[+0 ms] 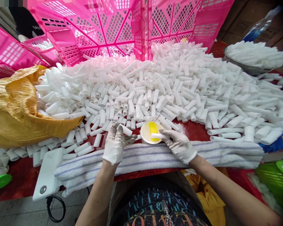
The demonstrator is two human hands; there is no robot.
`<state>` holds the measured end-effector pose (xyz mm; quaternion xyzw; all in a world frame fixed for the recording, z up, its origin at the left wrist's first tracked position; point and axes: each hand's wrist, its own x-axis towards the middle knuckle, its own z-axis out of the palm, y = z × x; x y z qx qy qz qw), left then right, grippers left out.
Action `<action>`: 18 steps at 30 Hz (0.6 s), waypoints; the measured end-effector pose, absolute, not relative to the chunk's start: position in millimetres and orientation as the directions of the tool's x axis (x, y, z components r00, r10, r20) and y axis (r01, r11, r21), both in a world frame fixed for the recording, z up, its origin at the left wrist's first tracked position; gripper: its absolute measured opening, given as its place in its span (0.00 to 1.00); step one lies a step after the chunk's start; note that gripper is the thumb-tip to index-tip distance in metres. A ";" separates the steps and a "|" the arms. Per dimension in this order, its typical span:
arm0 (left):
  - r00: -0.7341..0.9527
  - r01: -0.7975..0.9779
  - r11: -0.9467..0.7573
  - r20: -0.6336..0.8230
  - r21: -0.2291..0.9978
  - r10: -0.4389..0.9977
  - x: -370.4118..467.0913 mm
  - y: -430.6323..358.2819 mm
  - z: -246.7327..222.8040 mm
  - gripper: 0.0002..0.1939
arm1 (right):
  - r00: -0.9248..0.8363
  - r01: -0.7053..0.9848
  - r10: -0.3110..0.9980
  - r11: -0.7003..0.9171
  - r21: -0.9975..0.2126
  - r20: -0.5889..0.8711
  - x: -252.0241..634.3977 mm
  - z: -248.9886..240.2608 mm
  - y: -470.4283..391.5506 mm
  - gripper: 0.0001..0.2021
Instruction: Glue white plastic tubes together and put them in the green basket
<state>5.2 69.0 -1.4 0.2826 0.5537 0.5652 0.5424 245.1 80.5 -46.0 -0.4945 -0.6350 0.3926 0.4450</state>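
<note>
White gloves with greyish fingers cover both hands. My left hand [116, 141] has its fingers closed around a short white tube [125, 130], which points to the right. In my right hand [178, 142] another white tube [157, 136] is pinched, its free end over a small white bowl [145, 131]. The bowl holds a yellow piece [153, 128] and a thin stick [157, 118]. Behind both hands spreads a large heap of white tubes [141, 84]. A striped towel [146, 157] lies under and between my wrists.
Pink crates [103, 28] stand behind the heap. A yellow sack [16, 106] is at the left, near a white power bank [48, 172] with a black cable. At the back right, a metal basin [247, 67] holds more tubes. A green basket [271, 182] is low right.
</note>
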 end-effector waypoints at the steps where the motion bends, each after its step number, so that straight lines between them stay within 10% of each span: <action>1: -0.246 -0.294 0.207 -0.283 0.933 0.927 7.3 69.0 -2.1 0.26 | -0.119 0.281 0.975 0.212 -0.936 0.185 245.2 -43.8 79.4 0.11; 11: -0.028 0.206 0.044 -0.039 0.978 0.999 39.1 54.3 -11.2 0.18 | -0.002 -0.057 0.997 -0.078 -0.995 -0.078 258.9 -13.4 69.6 0.20; 18: -0.039 -0.003 0.096 -0.096 0.995 0.995 57.3 52.1 -1.5 0.18 | -0.035 -0.132 0.975 -0.223 -0.966 -0.221 258.6 -4.6 70.8 0.24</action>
